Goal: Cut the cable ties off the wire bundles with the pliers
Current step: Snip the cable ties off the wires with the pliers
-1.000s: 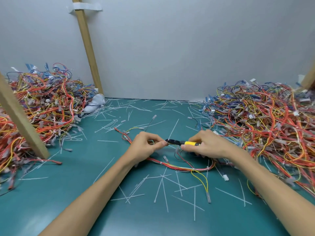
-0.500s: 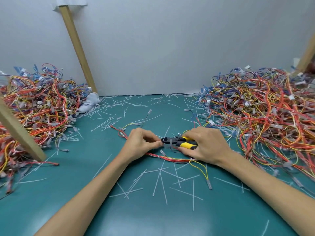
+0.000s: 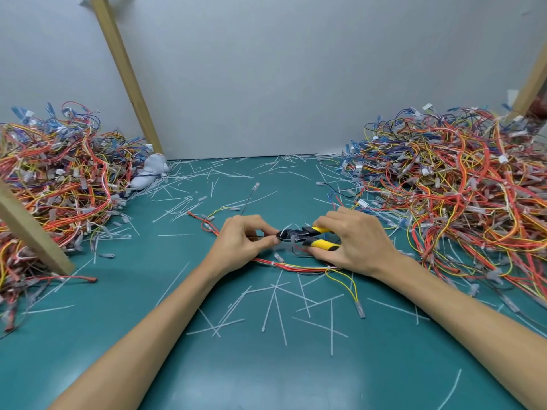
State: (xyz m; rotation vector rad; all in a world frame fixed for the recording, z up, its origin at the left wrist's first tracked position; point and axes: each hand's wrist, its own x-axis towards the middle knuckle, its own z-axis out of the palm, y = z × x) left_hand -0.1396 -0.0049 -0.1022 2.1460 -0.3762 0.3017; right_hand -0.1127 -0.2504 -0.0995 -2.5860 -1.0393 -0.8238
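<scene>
A bundle of red, yellow and black wires (image 3: 299,266) lies across the middle of the green mat (image 3: 266,374). My left hand (image 3: 239,244) pinches the bundle at its left part, thumb and fingertips curled together. My right hand (image 3: 355,242) grips the yellow-handled pliers (image 3: 307,236); the handles are spread and the black jaws point left, right at my left fingertips. What sits between the jaws is too small to make out. A yellow wire pair with a clear connector (image 3: 359,309) trails from the bundle toward me.
A big heap of wires (image 3: 461,184) fills the right side and another heap (image 3: 56,179) the left. Several cut white cable ties (image 3: 275,309) litter the mat. Wooden struts (image 3: 127,72) lean at the left, one more (image 3: 32,232) stands nearer. A grey wall closes the back.
The pliers' handles have spread from closed to apart and the jaws have come up against my left fingertips. The camera view has shifted slightly; both hands stay over the bundle.
</scene>
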